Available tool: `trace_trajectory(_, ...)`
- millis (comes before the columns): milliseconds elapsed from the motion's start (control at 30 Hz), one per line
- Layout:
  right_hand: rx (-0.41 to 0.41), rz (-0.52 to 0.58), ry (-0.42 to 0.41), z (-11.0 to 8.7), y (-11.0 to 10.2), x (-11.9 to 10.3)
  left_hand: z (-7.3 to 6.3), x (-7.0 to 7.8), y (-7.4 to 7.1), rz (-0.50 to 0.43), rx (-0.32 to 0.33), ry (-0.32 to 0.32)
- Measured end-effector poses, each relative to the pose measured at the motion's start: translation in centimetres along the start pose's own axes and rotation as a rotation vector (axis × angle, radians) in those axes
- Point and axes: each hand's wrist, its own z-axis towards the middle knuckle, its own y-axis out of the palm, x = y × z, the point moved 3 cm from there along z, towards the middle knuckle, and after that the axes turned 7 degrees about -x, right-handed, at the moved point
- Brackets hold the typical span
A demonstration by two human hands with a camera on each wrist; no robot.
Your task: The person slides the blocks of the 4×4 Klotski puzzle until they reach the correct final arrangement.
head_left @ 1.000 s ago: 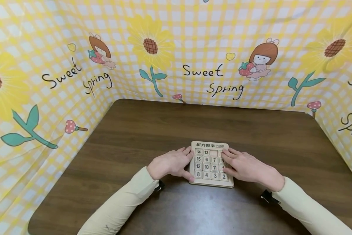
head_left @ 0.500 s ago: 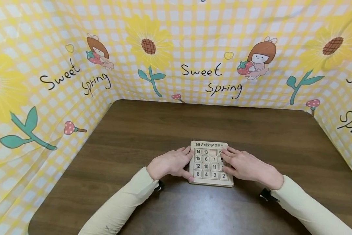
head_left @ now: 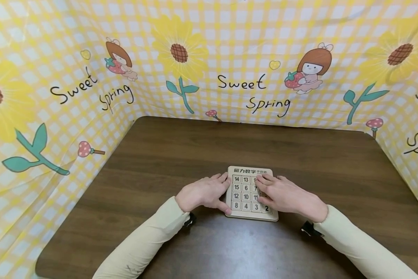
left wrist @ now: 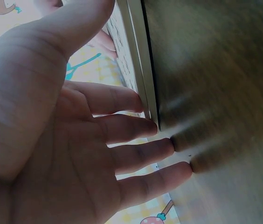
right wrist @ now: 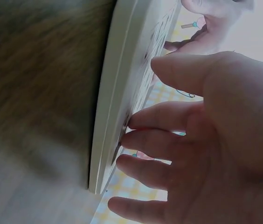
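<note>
A pale wooden sliding number puzzle point(head_left: 251, 215) lies flat on the brown table. My left hand point(head_left: 206, 192) rests at its left side, thumb on the lower left corner. In the left wrist view, straight left fingers point(left wrist: 136, 156) touch the puzzle's side point(left wrist: 143, 60) and the tabletop. Over the puzzle's right part lies my right hand point(head_left: 287, 193), its fingertips touching number tiles in the upper rows. Tile 9 point(head_left: 254, 179) shows partly beside those fingertips. Several tiles on the right are hidden under the hand. In the right wrist view, extended fingers point(right wrist: 150, 144) reach the puzzle's face.
Dark wood tabletop point(head_left: 195, 151) surrounds the puzzle. A yellow checked cloth point(head_left: 212, 46) with printed flowers and words hangs behind the table and along both sides. Black wrist straps show at the left cuff point(head_left: 189, 219) and the right cuff point(head_left: 311, 228).
My right hand has moved left across the puzzle. Tile 9 has slid left into the gap in the top row. The left hand stays in place.
</note>
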Motion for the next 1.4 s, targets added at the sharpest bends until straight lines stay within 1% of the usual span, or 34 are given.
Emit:
trace_trajectory(133, -0.006, 0.000, -0.001, 0.1, 0.0, 0.0, 0.0, 0.0, -0.1, -0.002, 0.001, 0.000)
trace_trajectory(233, -0.022, 0.014, 0.012, -0.3, -0.1, 0.1, 0.0, 0.0, -0.1, -0.005, -0.008, 0.000)
trace_trajectory(367, -0.016, 0.016, 0.026, -1.2, -0.5, 0.3, 0.1, 0.0, -0.1, -0.005, -0.010, 0.001)
trace_trajectory(467, 0.002, -0.006, 0.019, -2.1, -0.6, 0.3, 0.1, 0.0, -0.1, -0.003, -0.006, 0.000)
trace_trajectory(600, 0.020, -0.028, -0.006, -3.1, -0.4, 0.0, 0.1, 0.0, -0.2, -0.004, -0.003, 0.002)
trace_trajectory(733, 0.018, -0.009, -0.009, -3.7, 0.0, -0.4, 0.1, 0.0, -0.2, -0.010, -0.001, 0.001)
trace_trajectory(967, 0.014, -0.003, -0.001, -3.7, 0.1, -0.4, -0.2, 0.0, -0.3, -0.027, -0.011, 0.003)
trace_trajectory(1233, 0.067, -0.063, -0.026, -3.0, 0.1, 0.2, -0.1, 0.0, -0.2, 0.001, -0.007, 0.000)
trace_trajectory(1333, 0.075, -0.053, -0.026, -2.7, 0.0, 0.5, -0.1, 0.0, -0.2, 0.004, -0.014, 0.003)
trace_trajectory(1400, 0.066, -0.036, -0.017, -2.5, -0.1, 0.7, 0.0, 0.1, -0.1, 0.007, -0.015, 0.005)
